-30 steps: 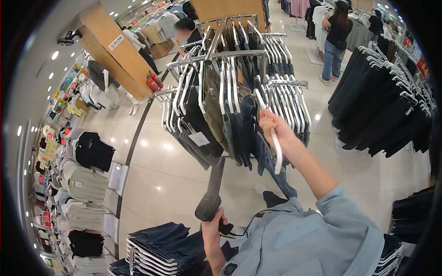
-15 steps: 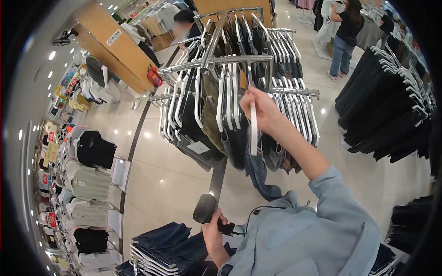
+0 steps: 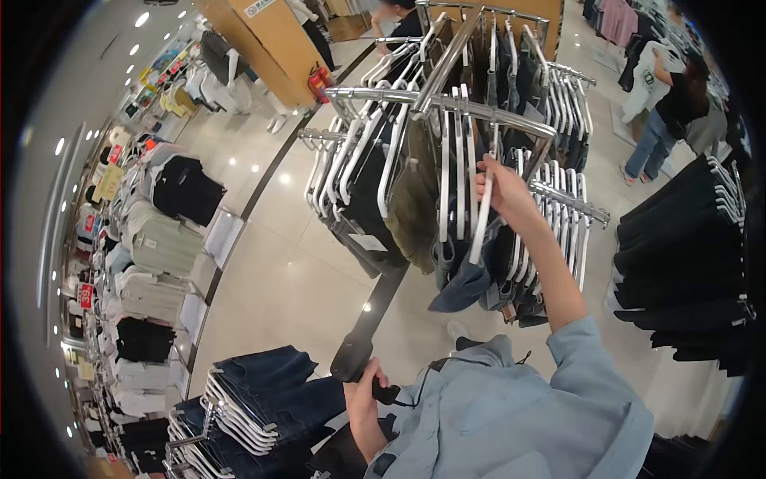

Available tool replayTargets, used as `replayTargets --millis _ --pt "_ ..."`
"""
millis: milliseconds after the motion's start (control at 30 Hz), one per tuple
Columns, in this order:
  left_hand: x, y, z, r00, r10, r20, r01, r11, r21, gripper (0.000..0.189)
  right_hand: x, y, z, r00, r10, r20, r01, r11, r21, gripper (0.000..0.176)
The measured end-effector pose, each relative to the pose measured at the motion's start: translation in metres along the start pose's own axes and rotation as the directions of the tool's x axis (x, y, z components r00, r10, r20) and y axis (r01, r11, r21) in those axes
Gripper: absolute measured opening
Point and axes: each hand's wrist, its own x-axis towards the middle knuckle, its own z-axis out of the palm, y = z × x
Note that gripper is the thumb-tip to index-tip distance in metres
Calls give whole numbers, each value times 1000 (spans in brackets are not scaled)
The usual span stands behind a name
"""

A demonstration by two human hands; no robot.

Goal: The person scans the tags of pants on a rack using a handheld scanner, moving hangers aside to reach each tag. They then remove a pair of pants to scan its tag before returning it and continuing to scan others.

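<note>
White repeats all along the rack, and one white plastic hanger (image 3: 481,227) is in the right hand (image 3: 504,191). Its long axis runs nearly upright. The top end is buried in the fist and the lower end points down at a limp blue denim garment (image 3: 463,283) that droops from it. The fingers are wrapped tight round the hanger's upper part, just under the silver metal rail (image 3: 447,102). The hook is hidden behind the hand, so whether it sits on the rail is unclear. The row of other white hangers (image 3: 451,172) carrying dark trousers stands just to the left of the held one, parallel to it and very near.

The left hand (image 3: 365,399) is low and close to the body, well apart from the hanger, so the right is plainly the nearer. Its fingers are closed round the grip of a black corded handheld device (image 3: 351,358), whose nose points up toward the rack. Folded dark blue jeans (image 3: 271,395) are stacked just beside that hand. A person in a black top (image 3: 674,108) stands at another rack, far right.
</note>
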Motion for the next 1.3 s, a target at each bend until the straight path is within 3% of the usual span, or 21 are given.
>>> replayTargets --millis 67,100,133,233,333,367,433,500,533,633,667,767,800,867,967,1000,1067,1133,1200,1233,1300 --pt "1 -2 4 1000 -4 -5 4 1000 2 12 -8 -9 -2 994 -35 -103 9 972 -236 45" --pt "5 -4 9 1000 -6 6 6 1000 1 12 -8 -9 -4 993 -37 -109 11 972 -236 45" --pt "8 -6 11 1000 -12 16 12 1000 0 12 -9 -10 -7 993 -73 -94 33 927 -372 47" --pt "15 -9 16 1000 -9 17 9 1000 -3 12 -11 -19 -6 972 -218 -88 83 670 -737 59" --pt "16 -4 23 999 31 25 -31 999 -16 13 -27 -41 5 987 -163 6 71 400 -914 66" --pt "17 -3 25 999 30 28 -30 999 -16 13 -36 -47 13 990 -134 43 87 338 -937 80" --pt "17 -4 27 999 31 28 -31 999 -5 13 -48 -35 19 955 -277 107 153 150 -977 86" --pt "16 -8 26 999 20 28 -20 1000 -4 13 -68 -29 31 962 -257 89 144 203 -968 88" --pt "17 -9 26 999 19 30 -19 1000 -6 12 -74 -18 27 948 -301 105 184 245 -952 90" --pt "14 -9 30 1000 24 18 -24 1000 0 12 -93 24 17 909 -416 10 314 670 -673 71" --pt "11 -7 32 1000 19 16 -19 1000 0 12 -104 37 17 871 -488 -48 356 697 -622 58" --pt "5 -2 39 1000 18 -1 -18 1000 6 9 -154 61 18 571 -794 208 520 155 -840 49" --pt "5 -2 40 1000 12 -7 -12 1000 9 9 -170 67 23 531 -790 308 649 146 -746 49" --pt "5 -2 40 1000 -1 -8 2 1000 29 9 -187 78 45 618 -625 477 754 299 -585 47" --pt "11 2 42 1000 -14 -4 14 998 57 10 -171 115 64 713 -437 548 700 404 -589 47" --pt "10 8 45 1000 -15 1 15 998 63 10 -160 135 52 713 -447 540 700 410 -585 47" --pt "10 12 44 1000 10 12 -11 997 70 10 -138 170 18 933 -176 314 360 496 -791 51" --pt "12 10 41 1000 18 -3 -17 998 61 10 -135 166 -8 998 -10 68 66 421 -905 58" --pt "13 4 42 1000 10 -25 -9 999 51 9 -138 184 -41 976 -212 46 78 144 -986 63" --pt "14 2 44 1000 -3 -23 5 997 75 9 -138 190 -54 979 -201 46 76 146 -986 63" --pt "15 -2 50 1000 -17 -24 20 995 100 9 -137 198 -74 935 -353 15 75 156 -985 67"
